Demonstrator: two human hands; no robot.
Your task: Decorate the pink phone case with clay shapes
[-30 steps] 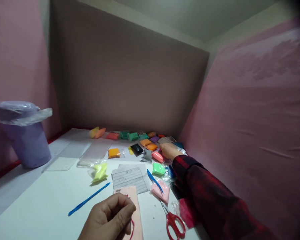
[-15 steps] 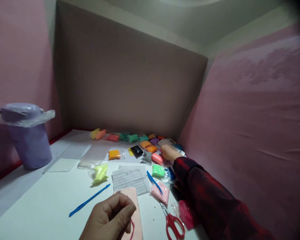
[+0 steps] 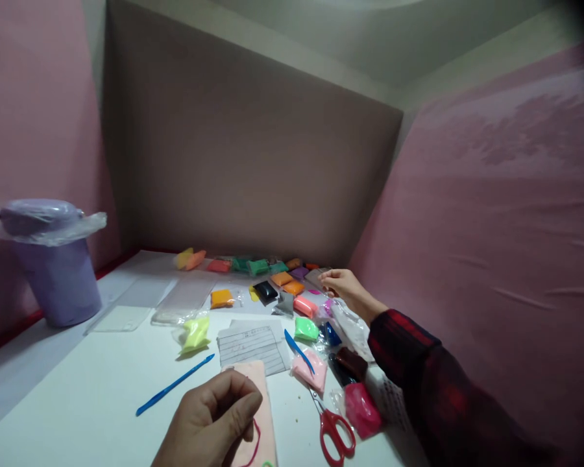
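Observation:
My left hand (image 3: 219, 415) is low in the middle, thumb and fingertips pressed together over a flat pale pink slab (image 3: 260, 389). Whatever may be in that pinch is too small or hidden to name. A thin dark pink strand (image 3: 257, 447) curves on the slab beside the fingers. My right hand (image 3: 343, 285), in a red and black plaid sleeve, hovers at the far right among packets of coloured clay. Its fingers are drawn together, and I cannot make out anything between them. Nearest it are a grey packet (image 3: 316, 279) and a clear plastic bag (image 3: 353, 324).
Red scissors (image 3: 338, 434) and a bright pink packet (image 3: 363, 410) lie front right. A blue modelling knife (image 3: 299, 350) rests on a light pink packet (image 3: 316, 373). A blue stick (image 3: 175, 384), lined paper (image 3: 250, 347) and a purple bin (image 3: 61, 279) are further left.
My right hand has lifted and shifted right, away from the coral packet, uncovering the clear bag and a brown packet. My left hand is nearly where it was, still pinched.

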